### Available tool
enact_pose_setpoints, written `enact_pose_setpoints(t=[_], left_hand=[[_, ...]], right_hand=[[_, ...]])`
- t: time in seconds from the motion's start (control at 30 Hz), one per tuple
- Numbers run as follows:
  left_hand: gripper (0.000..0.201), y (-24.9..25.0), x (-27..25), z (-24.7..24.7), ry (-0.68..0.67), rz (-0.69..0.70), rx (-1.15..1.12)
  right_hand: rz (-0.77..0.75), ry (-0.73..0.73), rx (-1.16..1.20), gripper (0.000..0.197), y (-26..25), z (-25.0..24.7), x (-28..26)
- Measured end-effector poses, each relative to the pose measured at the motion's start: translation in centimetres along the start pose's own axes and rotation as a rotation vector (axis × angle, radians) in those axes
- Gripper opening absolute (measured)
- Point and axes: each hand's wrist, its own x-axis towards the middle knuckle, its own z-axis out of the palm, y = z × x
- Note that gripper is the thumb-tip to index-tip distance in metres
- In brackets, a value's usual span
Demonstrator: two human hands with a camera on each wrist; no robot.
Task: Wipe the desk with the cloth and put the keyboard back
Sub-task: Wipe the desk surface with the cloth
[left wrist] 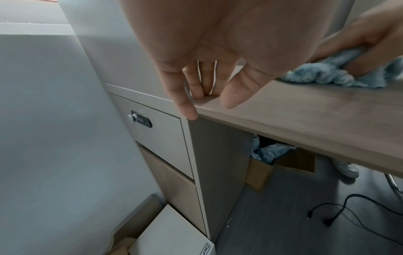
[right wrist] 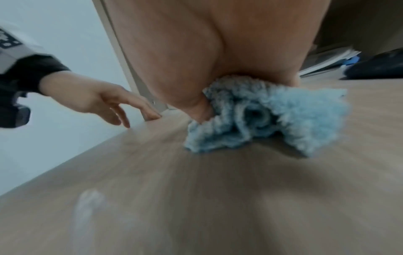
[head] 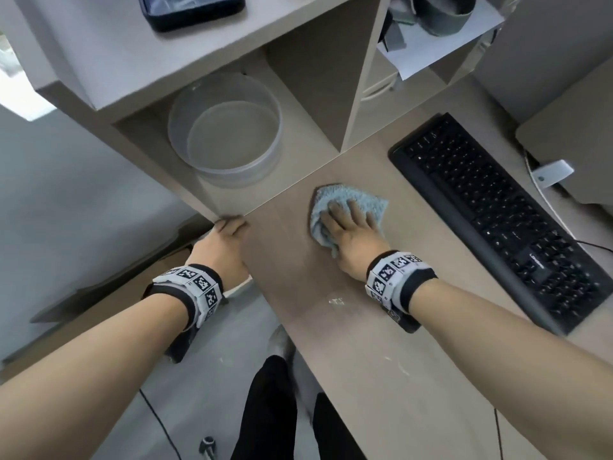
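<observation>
Near the front edge of the desk [head: 331, 343] the left hand [head: 220, 249] rests its loosely spread fingertips on the corner, while the right hand [head: 353, 234] presses the crumpled blue cloth [head: 348, 199] flat with fingers slightly apart, thumb tucked into its folds, and the black keyboard [head: 497, 210] lies farther right, well apart.

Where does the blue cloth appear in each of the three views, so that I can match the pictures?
Head view: the blue cloth lies centre right on the desk, under the right hand.
Left wrist view: the cloth is at the far right edge, upper half, on the desk top.
Right wrist view: the cloth is bunched at centre right, below the palm.
Shared landmark: the left hand resting on the desk's corner.
</observation>
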Motion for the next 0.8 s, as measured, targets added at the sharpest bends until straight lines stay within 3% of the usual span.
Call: enact_pose_setpoints(t=[0.2, 0.37, 0.43, 0.5, 0.63, 0.8], left_hand=[[0.077, -1.0, 0.4, -0.3, -0.057, 0.01, 0.073], [0.082, -1.6, 0.1, 0.0, -0.087, 0.056, 0.127], [0.084, -2.0, -0.1, 0.4, -0.099, 0.072, 0.149], [0.085, -2.3, 0.0, 0.5, -0.11, 0.092, 0.154], [0.082, -3.6, -0.3, 0.3, -0.124, 0.137, 0.046], [0.078, -6.6, -1.8, 0.7, -0.121, 0.174, 0.023]], right_hand=[[0.216, 0.062, 0.085, 0.081, 4.9, -0.7, -1.5], [0.395, 0.089, 0.157, 0.075, -0.3, -1.0, 0.8], [0.357, 0.048, 0.173, 0.077, -3.9, -0.7, 1.3], [0.228, 0.022, 0.201, 0.078, -7.1, 0.1, 0.8], [0.046, 0.096, 0.161, 0.07, -7.9, 2.3, -1.5], [0.284, 0.166, 0.091, 0.053, -7.0, 1.0, -1.2]])
